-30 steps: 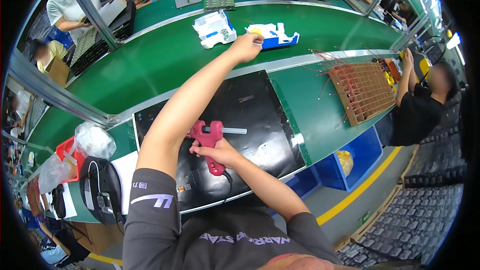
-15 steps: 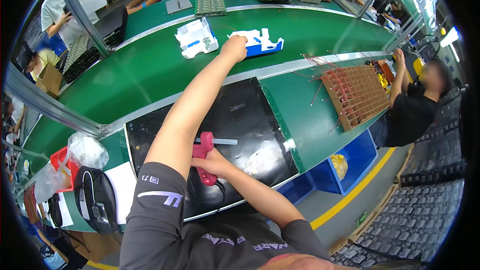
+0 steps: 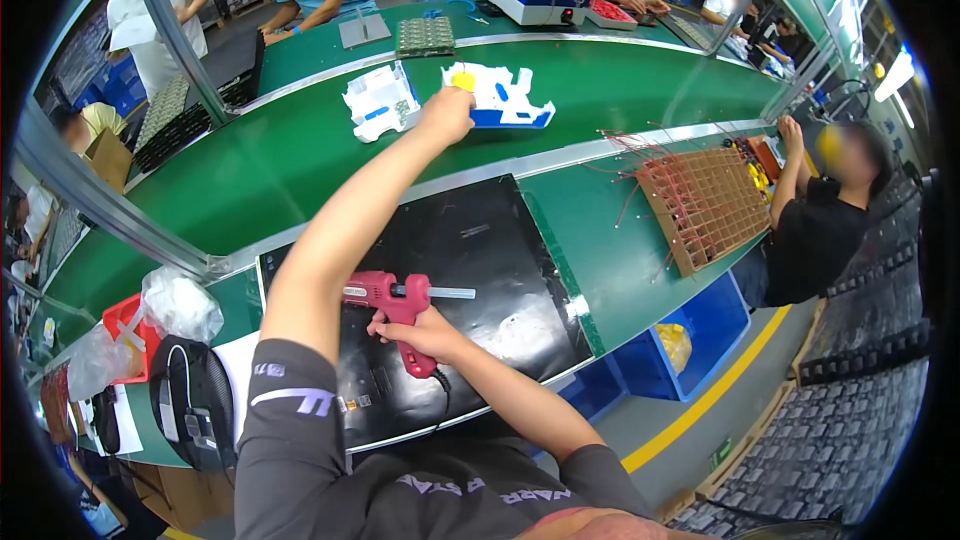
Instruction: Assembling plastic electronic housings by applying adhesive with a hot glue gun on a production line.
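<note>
My left hand (image 3: 447,115) reaches across to the green belt, its fingers closed at the left end of a white-and-blue plastic housing (image 3: 515,118). Just above those fingers a yellow piece (image 3: 463,81) shows in the housing. A second white plastic shell (image 3: 376,105) lies to the left of that hand, apart from it. Nearer to me, my right hand (image 3: 425,332) is wrapped round the handle of a pink-red hot glue gun (image 3: 400,302). A clear glue stick (image 3: 452,293) sticks out of its back end, and my left forearm partly covers the nozzle end.
A black mat (image 3: 490,260) covers the bench before me. At the right stands a cardboard divider tray (image 3: 710,200) with red wires, by a co-worker in black. A black mesh bag (image 3: 195,400) and a red bin (image 3: 135,335) are at the left.
The glue gun has come out farther from behind my left arm, its body now showing more. My left hand has shifted slightly left, and the yellow piece has come into sight.
</note>
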The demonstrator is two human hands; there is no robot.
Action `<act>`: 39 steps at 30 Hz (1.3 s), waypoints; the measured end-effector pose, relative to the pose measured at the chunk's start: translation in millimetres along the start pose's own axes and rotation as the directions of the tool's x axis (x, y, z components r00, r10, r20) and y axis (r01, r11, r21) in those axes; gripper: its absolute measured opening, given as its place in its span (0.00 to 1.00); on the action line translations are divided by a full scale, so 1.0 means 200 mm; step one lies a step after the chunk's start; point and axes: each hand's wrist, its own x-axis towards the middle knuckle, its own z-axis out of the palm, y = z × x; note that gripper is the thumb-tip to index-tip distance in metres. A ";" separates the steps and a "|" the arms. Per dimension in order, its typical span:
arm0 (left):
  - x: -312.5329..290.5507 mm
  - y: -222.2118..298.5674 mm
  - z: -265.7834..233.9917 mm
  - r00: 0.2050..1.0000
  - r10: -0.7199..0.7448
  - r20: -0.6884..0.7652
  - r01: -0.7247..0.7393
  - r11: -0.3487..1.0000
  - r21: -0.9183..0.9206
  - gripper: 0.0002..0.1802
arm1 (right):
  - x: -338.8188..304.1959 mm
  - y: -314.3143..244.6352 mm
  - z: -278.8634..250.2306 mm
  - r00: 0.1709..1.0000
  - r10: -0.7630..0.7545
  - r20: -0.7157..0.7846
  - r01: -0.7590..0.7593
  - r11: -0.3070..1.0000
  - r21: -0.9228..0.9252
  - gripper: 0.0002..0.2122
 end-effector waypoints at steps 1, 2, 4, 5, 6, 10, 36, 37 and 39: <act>-0.03 0.03 -0.08 1.000 -0.006 -0.008 0.006 0.999 -0.038 0.14 | 0.00 0.01 -0.01 1.000 -0.004 -0.013 0.004 1.000 0.001 0.09; -0.09 0.03 -0.19 0.999 -0.026 -0.026 0.024 0.997 -0.067 0.14 | 0.00 0.02 0.00 1.000 0.009 0.004 -0.009 1.000 0.026 0.10; -0.23 0.01 -0.39 0.990 0.009 -0.140 -0.018 0.998 -0.057 0.15 | 0.00 0.04 0.03 1.000 0.003 0.031 -0.005 0.998 0.060 0.11; -0.30 0.01 -0.48 0.982 0.030 -0.184 -0.036 0.999 -0.034 0.15 | 0.00 0.05 0.03 0.999 0.008 0.039 -0.010 0.998 0.058 0.11; -0.38 0.06 -0.58 0.983 0.024 -0.184 -0.030 0.999 -0.031 0.15 | 0.01 0.06 0.03 0.999 0.009 0.033 -0.011 0.998 0.065 0.11; -0.70 0.15 -0.91 0.981 -0.047 -0.188 0.011 0.982 -0.189 0.16 | 0.00 0.04 0.03 1.000 -0.017 0.006 0.017 1.000 -0.026 0.10; -2.49 0.37 -0.96 0.886 -0.462 -0.032 0.427 0.841 -0.332 0.10 | -0.29 -0.17 0.04 0.869 -0.226 -0.441 0.274 0.960 0.048 0.11; -2.51 0.37 -0.93 0.897 -0.441 -0.022 0.411 0.852 -0.325 0.10 | -0.30 -0.19 0.05 0.871 -0.231 -0.434 0.272 0.962 0.033 0.11; -2.51 0.38 -0.92 0.904 -0.428 -0.016 0.403 0.862 -0.308 0.10 | -0.33 -0.20 0.06 0.878 -0.244 -0.411 0.271 0.963 0.007 0.11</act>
